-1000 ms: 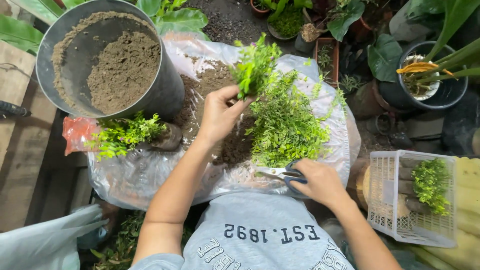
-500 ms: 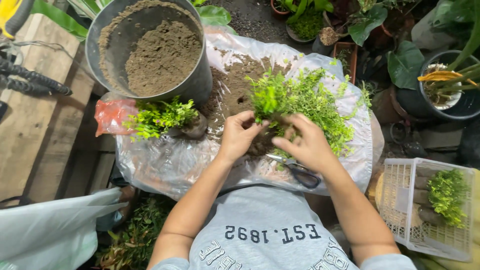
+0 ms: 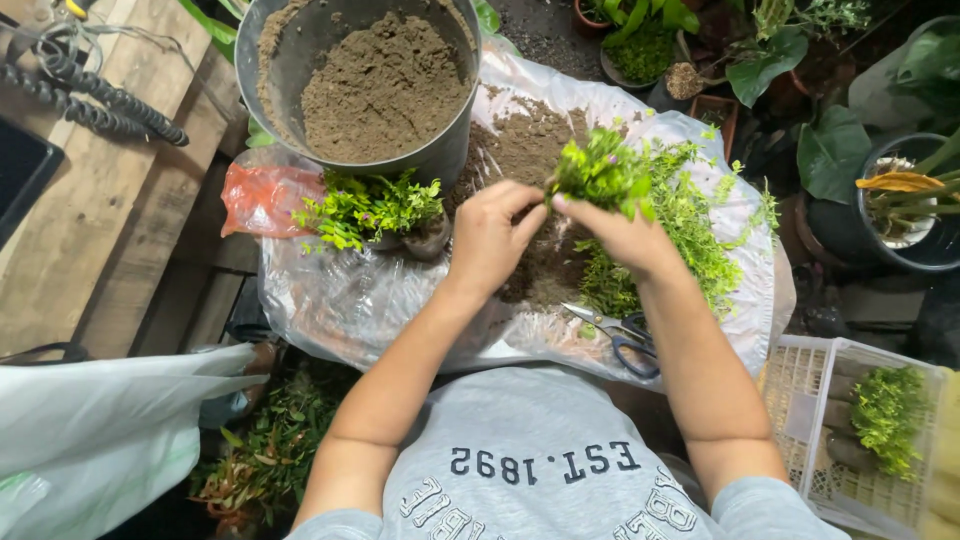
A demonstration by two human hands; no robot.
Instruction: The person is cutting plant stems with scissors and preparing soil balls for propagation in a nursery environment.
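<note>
Fern clump point(image 3: 604, 168) base (hidden behind fingers point(image 3: 520, 205))

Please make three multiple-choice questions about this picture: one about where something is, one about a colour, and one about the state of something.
1. Where do the scissors lie?
A. In the metal bucket
B. On the clear plastic sheet, by the right forearm
C. In the white basket

2. What colour is the crumpled bag left of the small leafy plant?
A. Orange-red
B. Blue
C. Black

3. What is the state of the metal bucket?
A. Empty
B. Filled with water
C. Partly filled with brown soil

Answers:
1 B: the scissors rest on the plastic sheet close under the right arm.
2 A: the bag shows orange-red beside the green leaves.
3 C: brown soil sits inside, with bare wall above it.

Meanwhile the left hand and right hand together hold a green sprig.
</note>
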